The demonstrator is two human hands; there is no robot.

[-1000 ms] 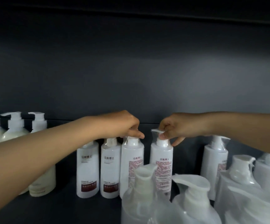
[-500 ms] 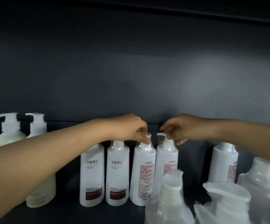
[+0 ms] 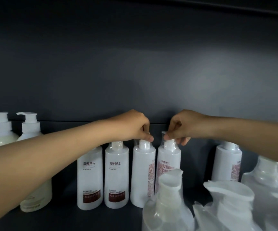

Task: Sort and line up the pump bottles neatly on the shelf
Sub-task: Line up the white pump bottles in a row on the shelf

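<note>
Stocking time: a person's left hand pinches the film-wrapped pump of a tall white plastic pump bottle. The right hand pinches the pump of its white twin bottle, just beside it at three o'clock. Both stand upright at six o'clock in the view on a dark shelf, extending a row with two labelled white conditioner bottles at nine o'clock. Stiff, probably full and tippy, and slick with wrap, they look best steered by the neck collar rather than the spout.
</note>
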